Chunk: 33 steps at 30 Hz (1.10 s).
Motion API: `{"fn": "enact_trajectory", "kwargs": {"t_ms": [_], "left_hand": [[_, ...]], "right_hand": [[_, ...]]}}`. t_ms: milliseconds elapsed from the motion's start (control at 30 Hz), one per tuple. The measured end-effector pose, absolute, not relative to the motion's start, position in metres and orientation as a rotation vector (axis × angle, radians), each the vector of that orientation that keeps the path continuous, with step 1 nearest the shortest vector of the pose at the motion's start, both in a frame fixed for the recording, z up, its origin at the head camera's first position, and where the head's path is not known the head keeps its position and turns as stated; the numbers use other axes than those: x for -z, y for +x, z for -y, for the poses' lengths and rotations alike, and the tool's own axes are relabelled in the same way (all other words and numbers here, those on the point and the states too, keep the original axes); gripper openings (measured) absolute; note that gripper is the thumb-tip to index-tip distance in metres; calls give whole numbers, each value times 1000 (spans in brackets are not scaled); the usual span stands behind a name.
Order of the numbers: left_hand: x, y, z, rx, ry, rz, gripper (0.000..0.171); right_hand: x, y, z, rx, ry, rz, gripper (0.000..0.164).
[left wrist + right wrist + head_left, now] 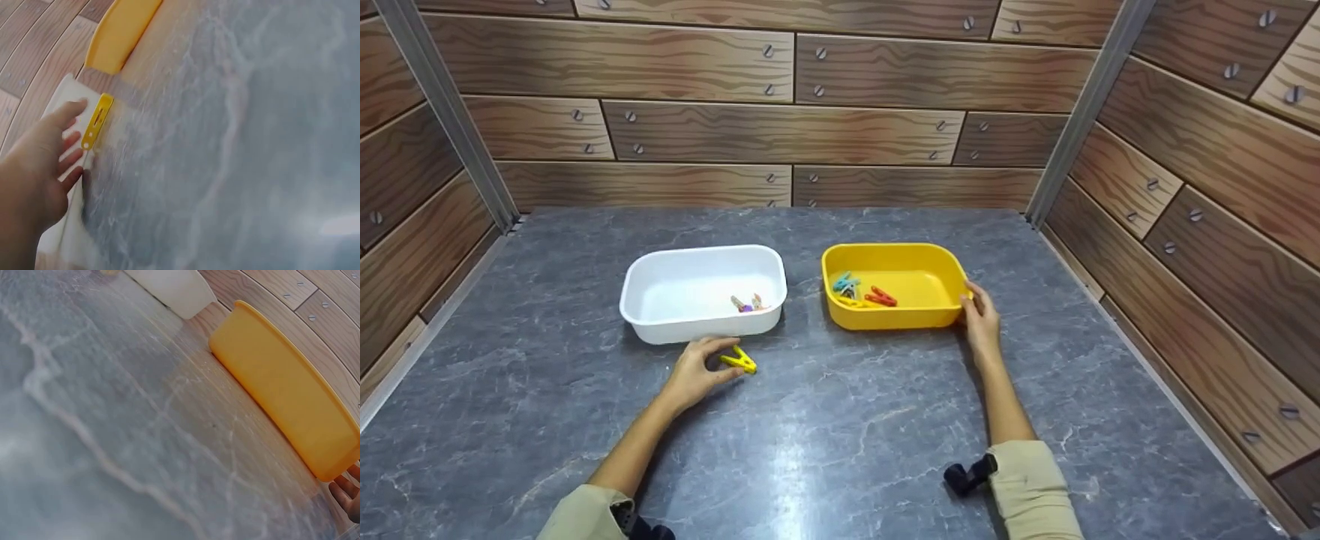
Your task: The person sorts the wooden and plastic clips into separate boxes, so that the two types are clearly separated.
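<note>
In the head view my left hand (699,373) is just in front of the white bin, its thumb and fingers spread around a yellow clothespin (741,361). The left wrist view shows the clothespin (97,121) beside the thumb and separated fingers (68,163), with no clear pinch. My right hand (982,324) holds the near right corner of the yellow bin (896,319). Part of that hand's fingers (341,494) shows against the bin's outer wall in the right wrist view. Inside the yellow bin lie several clothespins, including red ones (881,296) and blue ones (844,282).
Left of the yellow bin stands the white bin (701,328), with a few small multicoloured clips (748,304) inside. Both bins rest on a grey marbled table (840,435). Wood-patterned panels (697,135) wall in the back and sides.
</note>
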<state>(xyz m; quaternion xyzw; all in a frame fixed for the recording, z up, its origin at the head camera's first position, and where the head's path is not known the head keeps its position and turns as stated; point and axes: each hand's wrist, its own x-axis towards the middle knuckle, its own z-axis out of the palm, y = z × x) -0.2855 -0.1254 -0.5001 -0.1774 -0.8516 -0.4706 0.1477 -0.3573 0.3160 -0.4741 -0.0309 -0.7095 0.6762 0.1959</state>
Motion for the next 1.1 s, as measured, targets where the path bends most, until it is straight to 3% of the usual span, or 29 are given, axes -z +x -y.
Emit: {"fn": "enact_trajectory", "kwargs": {"t_ms": [500,1100], "left_hand": [[502,-284,131,1322,-464,2491,30],[501,-282,132,1334,-406,2519,29]], "right_hand": [[475,-357,-317,-1889,-63,1978,37],[474,-357,-315,-1844,-84,1999,36]]}}
